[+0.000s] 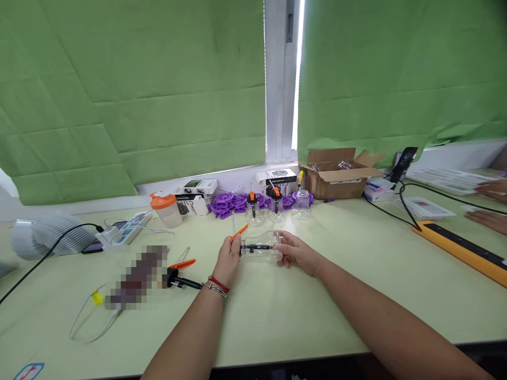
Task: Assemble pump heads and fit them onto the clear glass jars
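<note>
A clear bottle [263, 240] lies sideways between my hands, its base to the right. My left hand [229, 254] is closed round the black and orange spray head [241, 231] at the bottle's neck; a black tube reaches inside the bottle. My right hand [295, 250] is wrapped round the bottle's base end. Left of my left wrist, a loose spray head [173, 276] with an orange lever and black tube lies on the table. Behind the hands stand two clear bottles with black and orange heads [252, 208] [276, 206] and one with a yellow-tipped piece [301, 203].
Along the back are purple parts [224, 205], small boxes [196, 205], an orange-lidded shaker [165, 210] and an open carton [336, 182]. A power strip [132, 228] sits left, an orange-black bar [461, 252] right. Another person's hands [489, 219] show at the right edge.
</note>
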A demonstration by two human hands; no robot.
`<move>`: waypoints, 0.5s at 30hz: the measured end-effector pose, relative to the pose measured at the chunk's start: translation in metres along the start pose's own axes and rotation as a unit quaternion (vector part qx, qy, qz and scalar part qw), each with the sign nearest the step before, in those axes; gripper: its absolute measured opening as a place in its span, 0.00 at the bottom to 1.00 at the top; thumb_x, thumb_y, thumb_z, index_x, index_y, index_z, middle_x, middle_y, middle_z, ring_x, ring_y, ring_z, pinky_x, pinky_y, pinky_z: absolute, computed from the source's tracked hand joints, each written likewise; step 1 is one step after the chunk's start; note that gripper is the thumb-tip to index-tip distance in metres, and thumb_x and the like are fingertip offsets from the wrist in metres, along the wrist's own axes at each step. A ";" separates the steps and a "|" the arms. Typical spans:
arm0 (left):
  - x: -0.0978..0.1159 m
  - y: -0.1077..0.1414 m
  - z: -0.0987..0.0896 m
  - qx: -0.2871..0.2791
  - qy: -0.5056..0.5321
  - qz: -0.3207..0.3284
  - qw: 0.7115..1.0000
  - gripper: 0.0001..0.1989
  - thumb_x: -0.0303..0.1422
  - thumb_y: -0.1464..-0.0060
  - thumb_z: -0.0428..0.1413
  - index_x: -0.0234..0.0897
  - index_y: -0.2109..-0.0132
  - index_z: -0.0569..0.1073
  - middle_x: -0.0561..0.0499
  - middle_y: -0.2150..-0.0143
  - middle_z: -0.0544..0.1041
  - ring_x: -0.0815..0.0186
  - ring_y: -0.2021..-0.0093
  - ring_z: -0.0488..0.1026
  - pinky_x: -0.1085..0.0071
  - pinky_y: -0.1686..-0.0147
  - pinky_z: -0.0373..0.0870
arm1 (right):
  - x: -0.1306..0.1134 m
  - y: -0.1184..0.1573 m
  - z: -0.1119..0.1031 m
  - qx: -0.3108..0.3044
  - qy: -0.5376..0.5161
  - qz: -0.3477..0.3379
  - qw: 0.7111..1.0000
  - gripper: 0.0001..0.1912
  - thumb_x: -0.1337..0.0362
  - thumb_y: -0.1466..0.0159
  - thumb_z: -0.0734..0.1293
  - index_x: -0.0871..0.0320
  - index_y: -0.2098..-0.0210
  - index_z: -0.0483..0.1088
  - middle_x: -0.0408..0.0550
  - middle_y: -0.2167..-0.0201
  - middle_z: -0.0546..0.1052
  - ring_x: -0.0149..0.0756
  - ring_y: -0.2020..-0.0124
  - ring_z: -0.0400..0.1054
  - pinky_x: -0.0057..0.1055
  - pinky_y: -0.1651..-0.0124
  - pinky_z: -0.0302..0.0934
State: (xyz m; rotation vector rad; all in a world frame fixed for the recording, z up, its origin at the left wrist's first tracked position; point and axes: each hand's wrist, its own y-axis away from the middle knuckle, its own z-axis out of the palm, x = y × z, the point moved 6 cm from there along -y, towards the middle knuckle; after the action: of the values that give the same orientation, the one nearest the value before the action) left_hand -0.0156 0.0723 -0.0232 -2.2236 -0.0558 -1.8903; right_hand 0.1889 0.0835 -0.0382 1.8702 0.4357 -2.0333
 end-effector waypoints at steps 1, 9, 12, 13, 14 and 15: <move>0.001 0.000 0.000 -0.001 -0.005 0.004 1.000 0.19 0.51 0.48 0.49 0.38 0.70 0.63 0.58 0.78 0.59 0.71 0.78 0.56 0.72 0.76 0.54 | 0.003 -0.001 0.000 0.003 0.005 0.014 1.000 0.25 0.46 0.43 0.65 0.58 0.56 0.64 0.44 0.72 0.71 0.28 0.80 0.67 0.22 0.82 0.55; 0.002 0.003 0.002 0.001 -0.004 0.000 1.000 0.18 0.50 0.48 0.50 0.39 0.71 0.62 0.58 0.79 0.59 0.70 0.78 0.57 0.72 0.76 0.54 | 0.018 -0.008 -0.004 0.055 0.072 0.072 0.993 0.37 0.33 0.43 0.48 0.60 0.80 0.63 0.44 0.89 0.66 0.23 0.91 0.53 0.22 0.88 0.45; 0.001 0.002 0.002 0.000 -0.001 -0.006 1.000 0.18 0.50 0.48 0.50 0.39 0.72 0.61 0.58 0.79 0.59 0.70 0.77 0.57 0.72 0.76 0.55 | 0.014 -0.009 -0.005 0.079 0.033 0.035 0.996 0.32 0.36 0.42 0.53 0.60 0.67 0.66 0.44 0.82 0.70 0.26 0.86 0.61 0.21 0.86 0.53; 0.000 0.002 0.002 0.000 0.000 -0.008 1.000 0.18 0.50 0.49 0.51 0.39 0.72 0.61 0.58 0.79 0.59 0.70 0.77 0.57 0.72 0.76 0.55 | 0.012 -0.010 -0.005 0.086 0.017 0.025 0.996 0.30 0.37 0.41 0.55 0.57 0.60 0.64 0.44 0.77 0.72 0.27 0.84 0.64 0.22 0.86 0.54; -0.001 0.001 0.003 -0.001 0.001 -0.011 1.000 0.18 0.50 0.49 0.51 0.39 0.72 0.61 0.58 0.78 0.59 0.71 0.77 0.57 0.73 0.76 0.55 | 0.011 -0.010 -0.005 0.090 0.007 0.018 0.996 0.29 0.38 0.41 0.56 0.54 0.54 0.62 0.43 0.74 0.72 0.28 0.83 0.66 0.21 0.87 0.54; -0.002 0.001 0.003 -0.002 0.002 -0.015 1.000 0.19 0.50 0.49 0.51 0.39 0.72 0.61 0.58 0.78 0.59 0.71 0.77 0.57 0.73 0.76 0.55 | 0.010 -0.010 -0.006 0.091 0.003 0.017 0.996 0.28 0.39 0.41 0.57 0.52 0.50 0.59 0.43 0.72 0.72 0.27 0.83 0.66 0.21 0.88 0.53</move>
State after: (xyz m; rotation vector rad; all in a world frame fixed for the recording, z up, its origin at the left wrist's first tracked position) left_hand -0.0132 0.0722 -0.0256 -2.2337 -0.0842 -1.9113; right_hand 0.1889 0.0945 -0.0489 1.9741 0.2253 -2.1070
